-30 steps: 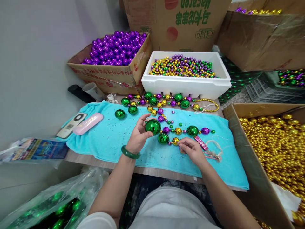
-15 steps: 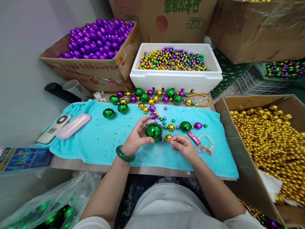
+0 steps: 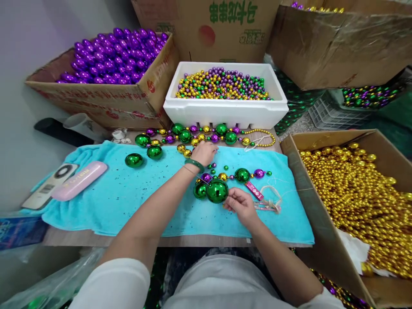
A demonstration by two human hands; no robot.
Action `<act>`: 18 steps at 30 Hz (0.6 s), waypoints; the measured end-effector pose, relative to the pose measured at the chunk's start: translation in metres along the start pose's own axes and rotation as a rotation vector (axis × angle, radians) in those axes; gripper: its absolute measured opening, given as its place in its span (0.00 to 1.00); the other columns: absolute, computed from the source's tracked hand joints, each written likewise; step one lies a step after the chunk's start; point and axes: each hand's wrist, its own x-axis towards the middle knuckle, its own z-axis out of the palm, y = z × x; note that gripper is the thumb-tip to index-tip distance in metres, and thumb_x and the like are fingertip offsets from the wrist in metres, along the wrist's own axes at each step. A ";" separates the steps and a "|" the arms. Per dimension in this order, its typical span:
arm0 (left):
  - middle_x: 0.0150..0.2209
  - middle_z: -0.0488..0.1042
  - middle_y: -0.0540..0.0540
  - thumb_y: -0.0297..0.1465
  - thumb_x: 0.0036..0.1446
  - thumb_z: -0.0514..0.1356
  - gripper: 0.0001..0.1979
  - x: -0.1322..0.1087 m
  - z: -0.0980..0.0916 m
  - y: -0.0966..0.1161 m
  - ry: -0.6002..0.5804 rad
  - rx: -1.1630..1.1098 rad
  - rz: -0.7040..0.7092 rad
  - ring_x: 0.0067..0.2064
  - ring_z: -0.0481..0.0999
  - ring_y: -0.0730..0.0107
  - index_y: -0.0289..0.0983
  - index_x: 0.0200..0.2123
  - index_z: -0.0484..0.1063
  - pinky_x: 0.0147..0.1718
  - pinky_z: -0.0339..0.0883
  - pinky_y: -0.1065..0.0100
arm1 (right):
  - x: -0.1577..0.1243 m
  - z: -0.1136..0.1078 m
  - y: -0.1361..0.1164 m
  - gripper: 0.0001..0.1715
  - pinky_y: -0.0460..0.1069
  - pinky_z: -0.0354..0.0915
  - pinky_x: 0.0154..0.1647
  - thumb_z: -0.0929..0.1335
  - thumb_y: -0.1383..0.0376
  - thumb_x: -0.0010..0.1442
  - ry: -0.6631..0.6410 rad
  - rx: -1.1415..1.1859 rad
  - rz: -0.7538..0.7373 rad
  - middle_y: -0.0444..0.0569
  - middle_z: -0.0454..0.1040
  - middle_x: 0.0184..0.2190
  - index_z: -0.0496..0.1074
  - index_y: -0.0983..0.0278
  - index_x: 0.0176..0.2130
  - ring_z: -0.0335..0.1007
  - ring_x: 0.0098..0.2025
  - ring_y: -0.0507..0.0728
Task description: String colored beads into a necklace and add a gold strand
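My left hand reaches over the towel, its fingertips closed at a small purple bead beyond the strand. A green bangle circles that wrist. A thin thread runs from near the wrist to a large green ball. My right hand pinches the bead strand at the ball's right side; its fingertips are partly hidden. Another green ball sits just left of it. Behind lies the strand's other part, with a gold bead, a green ball and a purple bead. Small loose beads lie near my left forearm.
Finished-looking bead strands lie along the back of the blue towel. A foam box of small beads stands behind. Cartons hold purple balls and gold beads. A pink case rests at left.
My left hand has let go of the large green ball and moved away from me to the small purple bead. The ball now rests beside my right hand. The view has shifted slightly.
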 end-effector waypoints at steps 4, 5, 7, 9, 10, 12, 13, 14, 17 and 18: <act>0.41 0.76 0.37 0.23 0.50 0.59 0.09 0.015 0.011 0.009 -0.015 -0.050 -0.073 0.50 0.69 0.53 0.35 0.34 0.78 0.51 0.61 0.55 | -0.003 -0.003 0.003 0.15 0.45 0.57 0.19 0.70 0.56 0.50 0.057 -0.014 -0.018 0.43 0.67 0.16 0.66 0.63 0.24 0.59 0.18 0.49; 0.42 0.76 0.38 0.23 0.51 0.58 0.10 0.014 0.010 0.009 0.002 -0.050 -0.078 0.49 0.70 0.55 0.35 0.36 0.77 0.50 0.62 0.57 | -0.003 -0.005 0.003 0.14 0.45 0.57 0.19 0.70 0.57 0.50 0.085 -0.019 -0.028 0.43 0.67 0.16 0.66 0.63 0.24 0.59 0.18 0.49; 0.42 0.76 0.40 0.25 0.54 0.57 0.12 0.007 0.001 0.009 0.046 -0.169 -0.131 0.45 0.73 0.61 0.35 0.41 0.75 0.47 0.66 0.61 | -0.002 -0.011 0.004 0.13 0.44 0.56 0.19 0.70 0.58 0.51 0.144 -0.023 -0.057 0.43 0.67 0.16 0.67 0.63 0.25 0.59 0.18 0.49; 0.39 0.77 0.42 0.29 0.57 0.56 0.12 -0.009 -0.012 0.008 0.092 -0.560 -0.254 0.37 0.75 0.69 0.35 0.43 0.73 0.38 0.69 0.66 | -0.001 -0.015 0.003 0.11 0.44 0.56 0.19 0.69 0.59 0.51 0.183 -0.028 -0.077 0.42 0.67 0.16 0.68 0.63 0.25 0.59 0.18 0.49; 0.37 0.77 0.43 0.31 0.58 0.56 0.12 -0.018 -0.019 0.007 0.109 -0.856 -0.331 0.34 0.75 0.72 0.35 0.43 0.73 0.34 0.70 0.69 | 0.000 -0.017 0.002 0.10 0.44 0.55 0.19 0.69 0.59 0.51 0.194 -0.030 -0.082 0.42 0.66 0.16 0.68 0.63 0.26 0.58 0.18 0.49; 0.35 0.76 0.45 0.31 0.57 0.57 0.11 -0.039 -0.032 0.005 0.114 -1.377 -0.424 0.31 0.74 0.76 0.35 0.42 0.73 0.31 0.69 0.73 | 0.002 -0.019 0.001 0.09 0.44 0.55 0.19 0.69 0.60 0.50 0.202 -0.041 -0.075 0.41 0.65 0.16 0.68 0.63 0.26 0.58 0.18 0.49; 0.34 0.76 0.45 0.31 0.57 0.58 0.10 -0.049 -0.037 0.005 0.110 -1.538 -0.444 0.30 0.74 0.77 0.35 0.42 0.73 0.30 0.69 0.74 | 0.003 -0.019 0.000 0.09 0.44 0.55 0.19 0.69 0.60 0.50 0.203 -0.049 -0.067 0.41 0.65 0.16 0.68 0.63 0.26 0.58 0.18 0.49; 0.34 0.76 0.46 0.30 0.56 0.59 0.10 -0.058 -0.042 0.005 0.111 -1.646 -0.457 0.30 0.74 0.77 0.34 0.41 0.73 0.30 0.69 0.75 | 0.004 -0.018 0.000 0.09 0.44 0.55 0.19 0.69 0.60 0.50 0.202 -0.057 -0.061 0.41 0.64 0.16 0.68 0.63 0.26 0.58 0.18 0.49; 0.32 0.76 0.46 0.28 0.57 0.58 0.08 -0.077 -0.051 0.006 0.150 -1.767 -0.481 0.29 0.74 0.78 0.33 0.40 0.74 0.30 0.70 0.76 | 0.006 -0.014 -0.001 0.10 0.44 0.55 0.19 0.69 0.59 0.50 0.193 -0.084 -0.052 0.40 0.64 0.15 0.68 0.63 0.25 0.57 0.18 0.48; 0.32 0.76 0.46 0.28 0.58 0.57 0.08 -0.081 -0.052 0.007 0.168 -1.779 -0.480 0.29 0.74 0.78 0.33 0.40 0.74 0.30 0.70 0.75 | 0.006 -0.012 -0.001 0.10 0.44 0.55 0.19 0.69 0.59 0.50 0.189 -0.091 -0.052 0.40 0.63 0.15 0.68 0.63 0.26 0.57 0.18 0.49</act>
